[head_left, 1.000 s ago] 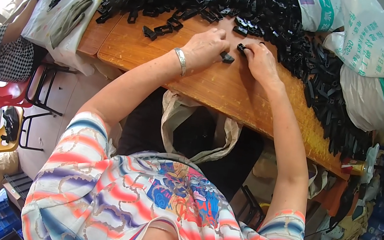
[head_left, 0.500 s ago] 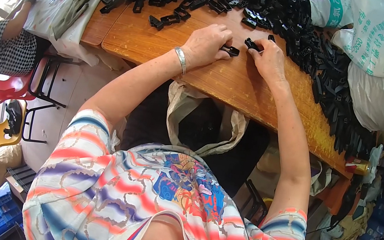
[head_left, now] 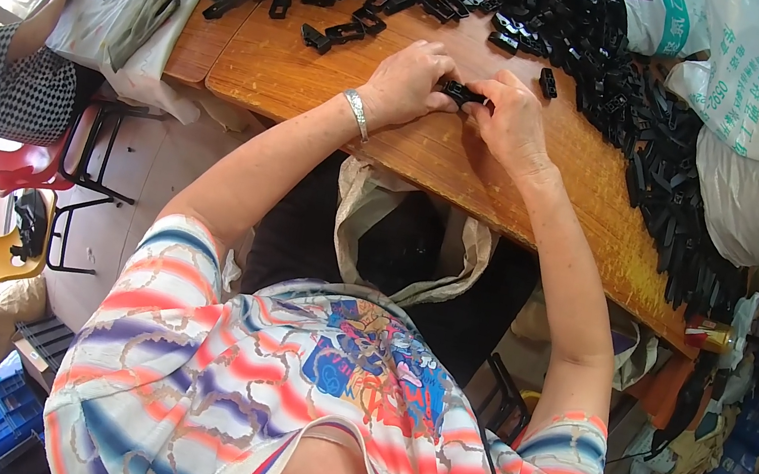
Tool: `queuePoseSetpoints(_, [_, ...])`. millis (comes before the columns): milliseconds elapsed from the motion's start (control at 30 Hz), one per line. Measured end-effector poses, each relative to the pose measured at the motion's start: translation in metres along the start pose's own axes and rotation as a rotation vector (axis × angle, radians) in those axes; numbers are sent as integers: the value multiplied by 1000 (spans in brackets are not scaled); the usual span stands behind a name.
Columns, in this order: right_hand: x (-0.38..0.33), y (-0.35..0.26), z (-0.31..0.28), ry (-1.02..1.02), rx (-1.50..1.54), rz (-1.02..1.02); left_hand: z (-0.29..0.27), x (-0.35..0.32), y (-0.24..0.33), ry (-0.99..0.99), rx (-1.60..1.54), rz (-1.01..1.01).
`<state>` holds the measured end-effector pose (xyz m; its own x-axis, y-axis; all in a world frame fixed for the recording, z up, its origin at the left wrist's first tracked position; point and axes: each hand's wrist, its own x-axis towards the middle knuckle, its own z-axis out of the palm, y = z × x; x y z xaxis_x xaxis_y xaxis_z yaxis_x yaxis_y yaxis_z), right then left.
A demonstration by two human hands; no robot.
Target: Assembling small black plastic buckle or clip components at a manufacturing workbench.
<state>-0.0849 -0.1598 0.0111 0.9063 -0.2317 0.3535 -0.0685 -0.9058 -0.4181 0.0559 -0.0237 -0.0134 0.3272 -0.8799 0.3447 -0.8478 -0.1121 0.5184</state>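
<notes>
Looking down from my head cam: my left hand [head_left: 408,84] and right hand [head_left: 511,122] are both pinched onto one small black plastic clip [head_left: 462,93], fingers curled tight around it, just above the long wooden plank table [head_left: 432,161]. The huge heap of black plastic clips [head_left: 575,29] sits at 12 to 2 o'clock of my hands. A tan cloth bag [head_left: 404,241] hangs at 6 o'clock.

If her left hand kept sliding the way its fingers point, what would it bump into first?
The left hand points across at the right hand. Probably first comes the small black plastic piece they grip together, then the right hand's fingers.
</notes>
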Motion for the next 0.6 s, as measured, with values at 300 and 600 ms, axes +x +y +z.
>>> queuePoseSetpoints(300, [-7,-10,17,33,-251,-195,-3,-1,-3,-2,42,36])
queuePoseSetpoints(600, [-99,-68,-10,-85,60,-68,-69,-32,-41,221,431,-125])
